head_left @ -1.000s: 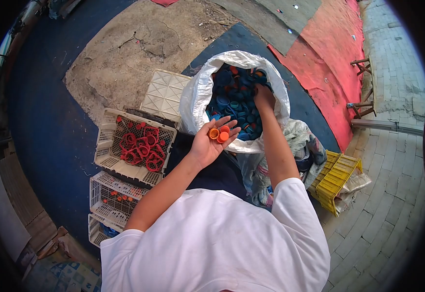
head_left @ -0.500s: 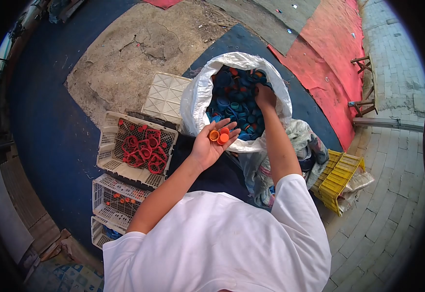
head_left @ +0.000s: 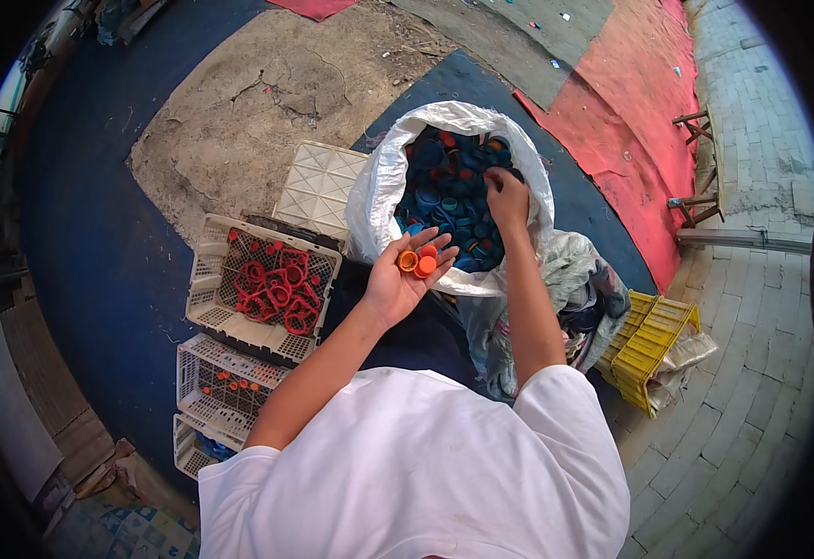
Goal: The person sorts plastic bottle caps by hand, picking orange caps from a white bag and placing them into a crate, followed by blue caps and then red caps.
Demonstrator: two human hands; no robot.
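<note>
My left hand (head_left: 401, 281) is palm up at the near left rim of the white sack (head_left: 381, 191). Several orange bottle caps (head_left: 426, 265) rest on its palm and fingers. Inside the sack's mouth lies a heap of mostly blue bottle caps (head_left: 449, 203), with some red and orange ones among them. Over the right part of this heap, my right hand (head_left: 509, 197) has its fingers bent together in a pinch. Whatever is between those fingertips is too small or hidden to make out.
At left stand a crate (head_left: 204, 279) with red rings and caps, a crate (head_left: 193, 373) with orange caps, and a crate (head_left: 186, 447) with blue pieces. A pale upturned crate (head_left: 318, 186) lies behind. Right are a plastic bag (head_left: 495, 345) and a yellow crate (head_left: 644, 349).
My right hand has drawn back slightly toward me over the caps, and more of its fingers shows. The left hand stays almost still with the orange caps.
</note>
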